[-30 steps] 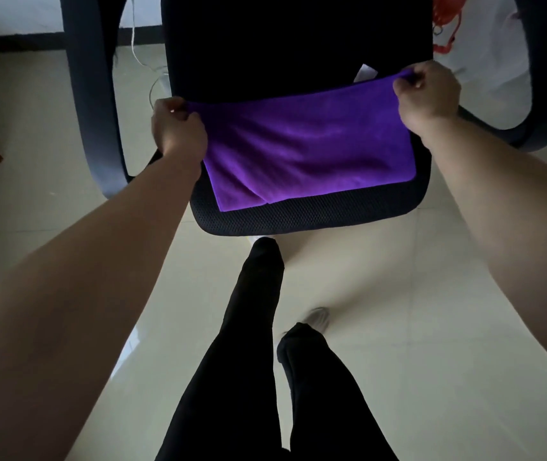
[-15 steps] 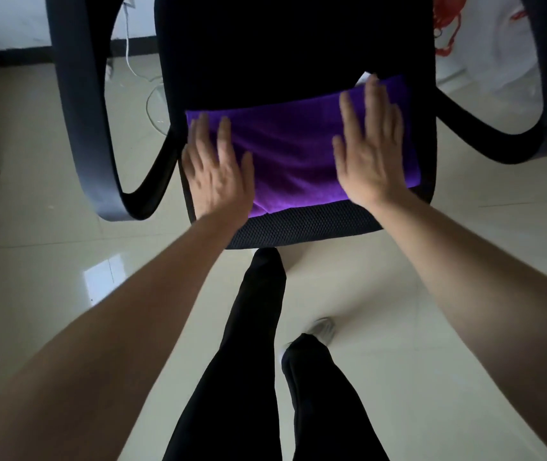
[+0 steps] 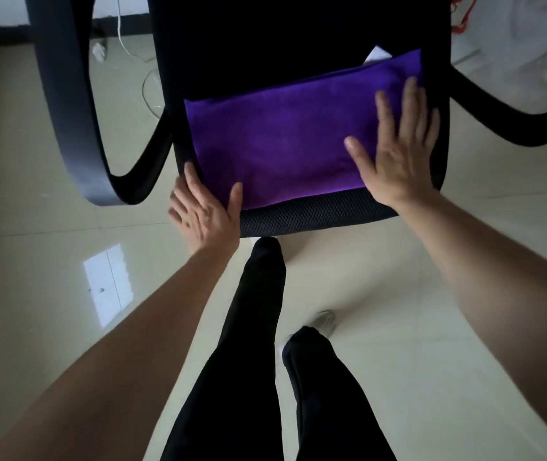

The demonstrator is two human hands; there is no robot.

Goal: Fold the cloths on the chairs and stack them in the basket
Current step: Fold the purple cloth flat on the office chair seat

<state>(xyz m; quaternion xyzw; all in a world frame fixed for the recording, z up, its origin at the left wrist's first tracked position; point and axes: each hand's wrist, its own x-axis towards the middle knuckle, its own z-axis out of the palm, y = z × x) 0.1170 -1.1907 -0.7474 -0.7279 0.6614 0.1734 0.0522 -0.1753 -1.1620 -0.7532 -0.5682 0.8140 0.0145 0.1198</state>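
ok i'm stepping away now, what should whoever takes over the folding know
Left hand: open, at the purple cloth's near left corner, thumb on the cloth.
Right hand: open, pressing flat on the cloth's right part.
Cloth: lies folded on the black chair seat, white tag peeking out at the far right corner.
Done: at least one fold.
Left: any further fold, then put it in the basket, which is not in view.

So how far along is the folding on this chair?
Done: the purple cloth lies as a flat rectangle on the chair seat, apparently folded once. In hand: the right hand presses flat on its right side; the left hand touches its near left corner. Left: any further fold, then stacking it in the basket, which is not in view.
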